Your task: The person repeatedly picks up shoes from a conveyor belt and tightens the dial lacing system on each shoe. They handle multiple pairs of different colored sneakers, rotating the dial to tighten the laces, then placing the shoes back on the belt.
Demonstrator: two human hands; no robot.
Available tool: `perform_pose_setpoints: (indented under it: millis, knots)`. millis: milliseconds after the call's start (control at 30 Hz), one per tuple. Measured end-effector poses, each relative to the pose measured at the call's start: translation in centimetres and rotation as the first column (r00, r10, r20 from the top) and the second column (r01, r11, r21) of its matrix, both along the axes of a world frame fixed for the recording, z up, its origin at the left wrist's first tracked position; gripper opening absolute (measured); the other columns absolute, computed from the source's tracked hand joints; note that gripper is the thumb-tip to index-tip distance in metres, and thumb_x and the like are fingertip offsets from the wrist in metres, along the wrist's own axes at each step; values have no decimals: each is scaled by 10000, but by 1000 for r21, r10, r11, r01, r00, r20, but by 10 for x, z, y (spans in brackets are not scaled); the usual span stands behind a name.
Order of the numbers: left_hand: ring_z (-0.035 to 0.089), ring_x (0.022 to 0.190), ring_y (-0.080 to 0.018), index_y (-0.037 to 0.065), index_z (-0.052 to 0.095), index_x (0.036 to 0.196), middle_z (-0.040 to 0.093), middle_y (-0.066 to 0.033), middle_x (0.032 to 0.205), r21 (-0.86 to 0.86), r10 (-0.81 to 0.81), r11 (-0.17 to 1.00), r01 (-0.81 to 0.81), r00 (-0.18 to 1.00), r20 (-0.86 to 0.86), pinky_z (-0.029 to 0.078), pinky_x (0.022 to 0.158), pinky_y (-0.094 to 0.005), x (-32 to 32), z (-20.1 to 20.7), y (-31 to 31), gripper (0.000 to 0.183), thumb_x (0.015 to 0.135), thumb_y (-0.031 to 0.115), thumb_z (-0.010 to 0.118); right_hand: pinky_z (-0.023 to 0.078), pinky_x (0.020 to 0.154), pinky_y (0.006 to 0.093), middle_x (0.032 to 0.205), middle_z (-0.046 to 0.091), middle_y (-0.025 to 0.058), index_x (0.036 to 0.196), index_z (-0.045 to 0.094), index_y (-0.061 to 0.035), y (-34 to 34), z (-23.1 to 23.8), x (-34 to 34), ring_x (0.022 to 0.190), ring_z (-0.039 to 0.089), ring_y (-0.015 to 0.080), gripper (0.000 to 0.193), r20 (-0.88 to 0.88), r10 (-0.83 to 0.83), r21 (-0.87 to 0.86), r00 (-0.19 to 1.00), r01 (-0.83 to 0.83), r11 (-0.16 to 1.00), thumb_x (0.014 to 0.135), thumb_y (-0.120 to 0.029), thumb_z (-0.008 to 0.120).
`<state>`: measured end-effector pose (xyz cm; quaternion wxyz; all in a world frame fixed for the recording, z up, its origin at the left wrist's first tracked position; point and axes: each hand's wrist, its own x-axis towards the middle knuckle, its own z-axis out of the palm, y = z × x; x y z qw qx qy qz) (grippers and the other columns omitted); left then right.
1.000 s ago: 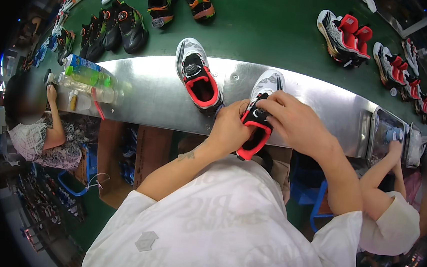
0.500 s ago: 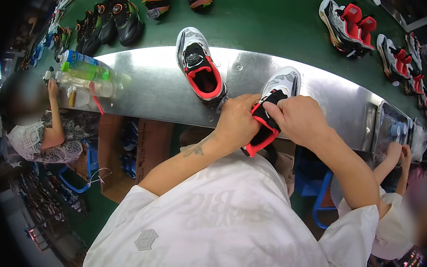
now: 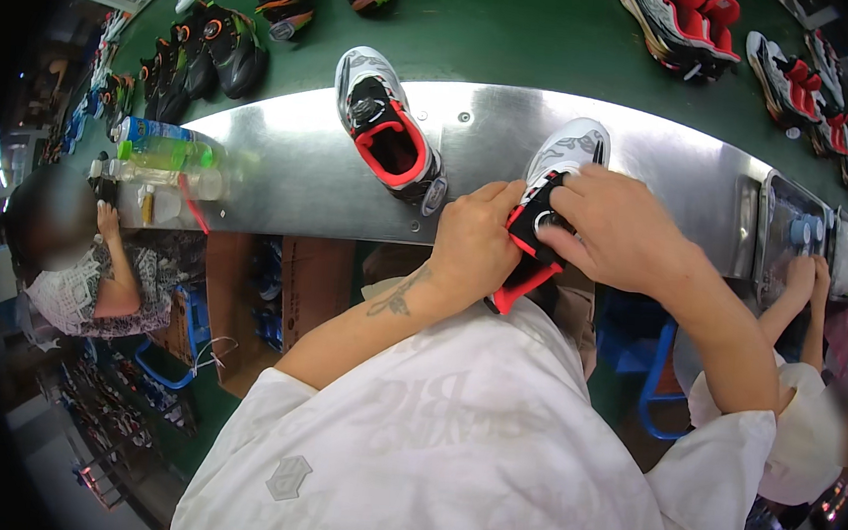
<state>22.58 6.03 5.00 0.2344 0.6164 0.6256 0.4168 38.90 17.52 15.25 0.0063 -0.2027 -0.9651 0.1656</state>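
Steel ledge, smooth and shiny (image 3: 291, 180), ran crosswise before the person; its near edge curved just ahead of the white short-sleeved shirt (image 3: 472, 408). Far edge met a broad dark-green tabletop (image 3: 522, 34). Widest bare metal lay left of centre, between the clear plastic bottle with green liquid (image 3: 169, 153) and a white-and-grey sneaker with black tongue and red lining (image 3: 387, 123), which stood toe away, its toe end past the far edge onto the green. More bare metal to the right, as far as a rectangular metal tray (image 3: 763, 237) holding small blue-capped items (image 3: 805, 232). Narrow gap between the standing sneaker and the left hand (image 3: 474, 237).

Worked piece: a matching white, black and red sneaker (image 3: 573, 149), toe pointing away over the ledge, red-lined heel reaching past the near edge toward the shirt. Whether its sole touched metal could not be told.

Left forearm came in slantwise from lower left; hand clamped on the sneaker's left side beside the ankle opening, knuckles up. Right elbow was bent out wide, forearm angled in from the right. Right hand (image 3: 621, 229) arched over the black tongue, fingers curled, thumb beside a round white-rimmed fitting (image 3: 544, 219); could not tell whether thumb and fingers pinched it.
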Motion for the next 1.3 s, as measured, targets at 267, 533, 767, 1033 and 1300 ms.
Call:
perform_pose_setpoints:
  millis: [267, 533, 767, 1033, 1300]
  knots:
    - [735, 877, -451, -44, 700, 1256, 745, -220, 1045, -8, 1, 1000, -2, 998, -59, 606, 752, -501, 4, 4, -1, 450, 815, 27, 747, 573, 658, 459, 759, 727, 167, 785, 766, -7, -3, -12, 13, 762, 726, 353, 484, -109, 12, 47, 994, -7, 999, 1003, -426, 662]
    - [737, 885, -437, -36, 692, 1273, 739, -213, 1036, 45, -5, 999, 10, 994, -111, 607, 738, -489, 5, 1, -2, 480, 801, 24, 758, 557, 772, 472, 873, 707, 157, 891, 709, -26, -6, -11, 18, 881, 690, 360, 380, -118, 20, 12, 993, -18, 1000, 971, -397, 712]
    - [743, 903, -436, -35, 689, 1286, 742, -211, 1062, -4, -8, 1000, 8, 993, -119, 613, 754, -480, 3, 3, -4, 516, 775, -14, 761, 583, 771, 469, 879, 726, 159, 936, 728, -15, -12, -11, 17, 881, 713, 360, 356, 16, -85, -52, 996, 85, 995, 973, -369, 708]
    - [728, 889, -434, -38, 669, 1286, 717, -195, 1054, 3, -41, 999, 42, 994, -100, 602, 738, -490, 3, 3, -2, 528, 771, 0, 779, 569, 667, 517, 749, 712, 176, 771, 670, -21, -32, -33, 22, 708, 716, 399, 476, 18, -295, -194, 955, 293, 936, 980, -447, 721]
    - [759, 876, -417, 0, 714, 1289, 761, -190, 1078, -23, -22, 1000, 19, 990, -140, 615, 723, -466, 2, 0, -1, 524, 782, 36, 837, 567, 758, 494, 936, 719, 162, 873, 700, -15, -5, -26, 16, 921, 695, 358, 363, -61, -103, -184, 993, 90, 979, 918, -369, 764]
